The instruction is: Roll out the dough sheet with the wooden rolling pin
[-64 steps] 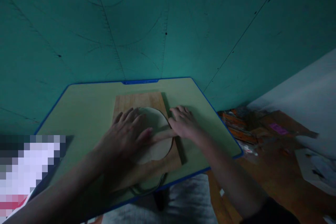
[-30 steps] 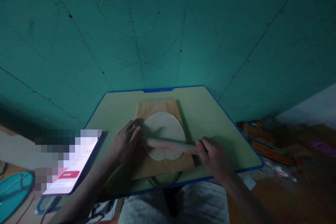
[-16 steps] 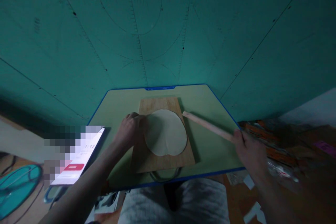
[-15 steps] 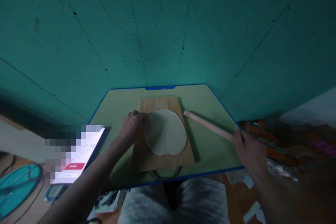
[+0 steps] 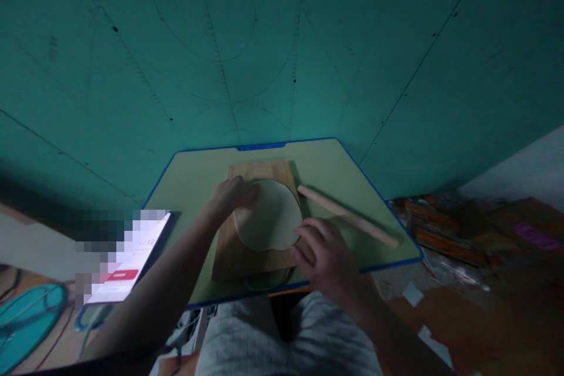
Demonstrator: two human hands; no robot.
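Observation:
A flat, round sheet of dough (image 5: 268, 217) lies on a wooden cutting board (image 5: 255, 268), with a small notch in its near edge. My left hand (image 5: 235, 194) is closed at the dough's upper left edge, its fingertips over the rim. At the lower right edge is my right hand (image 5: 324, 252), fingers curved and the thumb apart from the index finger, the fingertips close to the dough's rim. To the right of the board a wooden rolling pin (image 5: 348, 215) rests slantwise on the table, out of both hands.
The pale green folding table (image 5: 198, 176) has a blue edge and stands against a green wall (image 5: 247, 41). A lit phone or tablet (image 5: 127, 264) is at its left side. Below left is a teal round stool or lid (image 5: 30, 323); packets (image 5: 432, 223) lie at right.
My right hand has let go of the rolling pin, leaving it on the table, and moved left to the dough's edge. My left hand stays at the dough's left rim.

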